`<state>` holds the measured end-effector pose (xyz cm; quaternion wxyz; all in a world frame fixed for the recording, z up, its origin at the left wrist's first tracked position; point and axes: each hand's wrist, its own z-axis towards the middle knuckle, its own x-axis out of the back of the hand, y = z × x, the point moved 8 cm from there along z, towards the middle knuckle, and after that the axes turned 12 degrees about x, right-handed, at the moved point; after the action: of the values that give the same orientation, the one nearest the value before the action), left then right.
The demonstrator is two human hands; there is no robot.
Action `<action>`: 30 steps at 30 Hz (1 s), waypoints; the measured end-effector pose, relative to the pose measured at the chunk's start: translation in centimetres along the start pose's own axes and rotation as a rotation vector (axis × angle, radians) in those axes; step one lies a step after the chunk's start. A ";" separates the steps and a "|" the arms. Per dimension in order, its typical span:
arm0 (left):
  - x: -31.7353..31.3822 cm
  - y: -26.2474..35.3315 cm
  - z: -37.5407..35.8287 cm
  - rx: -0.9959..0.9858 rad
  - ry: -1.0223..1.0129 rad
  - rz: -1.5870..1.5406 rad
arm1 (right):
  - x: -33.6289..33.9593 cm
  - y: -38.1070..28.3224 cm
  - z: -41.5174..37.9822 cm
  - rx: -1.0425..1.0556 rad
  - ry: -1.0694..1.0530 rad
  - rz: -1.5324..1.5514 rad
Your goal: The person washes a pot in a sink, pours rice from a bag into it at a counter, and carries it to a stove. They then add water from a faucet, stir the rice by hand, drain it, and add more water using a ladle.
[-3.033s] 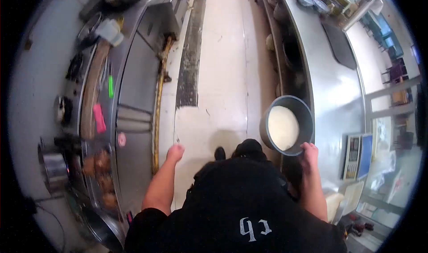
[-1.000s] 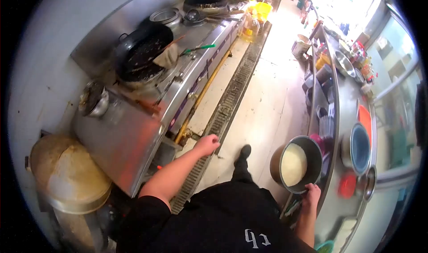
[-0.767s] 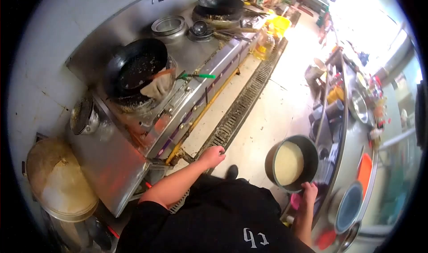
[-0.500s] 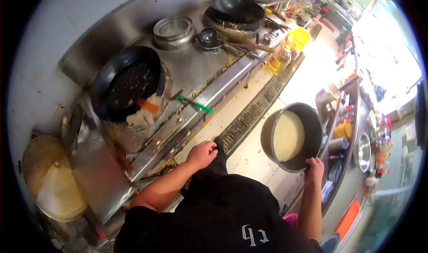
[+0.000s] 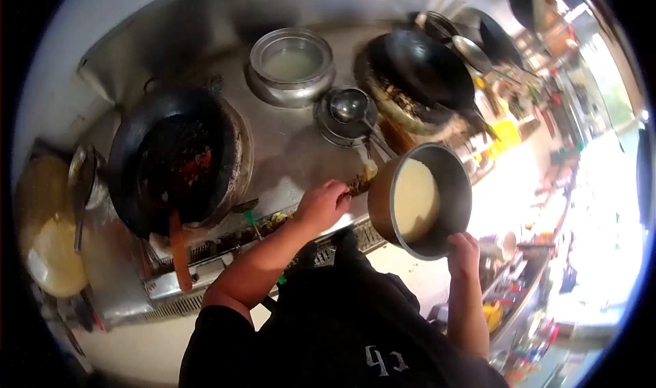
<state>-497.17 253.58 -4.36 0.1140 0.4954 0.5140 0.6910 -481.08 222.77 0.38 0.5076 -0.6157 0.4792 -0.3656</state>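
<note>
A deep metal pot (image 5: 451, 190), tilted toward me, holds a pale cream-coloured liquid (image 5: 415, 200). My right hand (image 5: 465, 252) is closed on its near rim at the lower right. My left hand (image 5: 324, 207) hovers by the stove's front edge, left of the pot and apart from it. Its fingers are loosely curled, with a gap at the thumb and nothing visible in them. Left of that hand, a black wok (image 5: 171, 162) sits on a burner with dark residue inside. A brown handle (image 5: 180, 251) sticks out over its near rim.
Behind my left hand stand a round metal pot (image 5: 292, 67) of cloudy liquid and a ladle (image 5: 348, 105). A second wok (image 5: 420, 70) rests on the burner at the back right. Far left is a large round yellowish vessel (image 5: 55, 251). Cluttered shelves (image 5: 519, 278) line the right side.
My body and view have turned toward the stove. The pot in my right hand has come from over the floor to near the stove's edge. My left hand remains loosely curled.
</note>
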 end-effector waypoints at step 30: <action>30.2 -9.7 47.1 0.435 0.567 0.034 | -49.1 2.1 36.8 -0.137 -0.655 -0.183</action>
<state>-477.37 306.20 3.85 -0.1530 0.3051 0.6518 0.6772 -460.50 280.05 -7.87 0.5570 -0.7734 0.2569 -0.1599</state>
